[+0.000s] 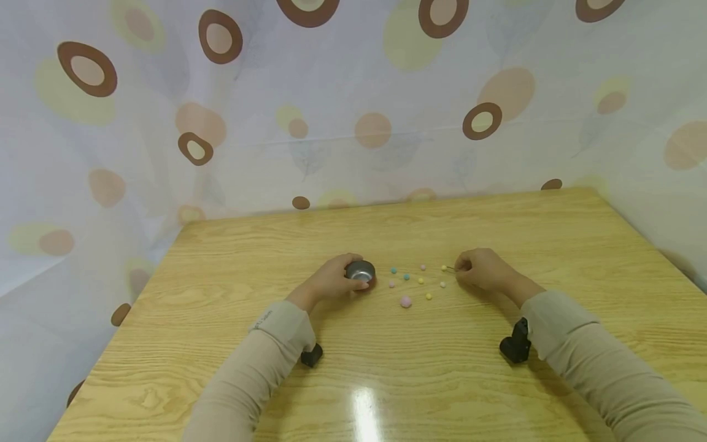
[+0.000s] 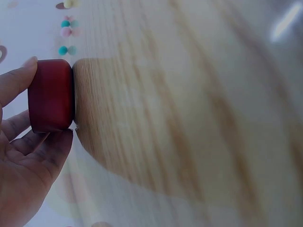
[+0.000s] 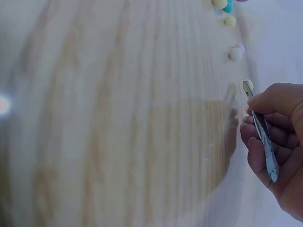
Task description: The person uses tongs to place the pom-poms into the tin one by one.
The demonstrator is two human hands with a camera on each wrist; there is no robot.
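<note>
Silver tweezers (image 3: pixel 270 158), pinched in the right hand (image 1: pixel 483 269), are pointing at a yellow ball (image 1: pixel 444 268); at its nine o'clock, the left hand (image 1: pixel 334 277) is gripping the cup (image 1: pixel 361 274). Off-centre squeezing would be risking the ball skidding away.

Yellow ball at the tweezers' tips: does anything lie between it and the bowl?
Yes. In the head view, a pink ball and two blue balls lie on the table roughly along the straight line to the bowl.
</note>
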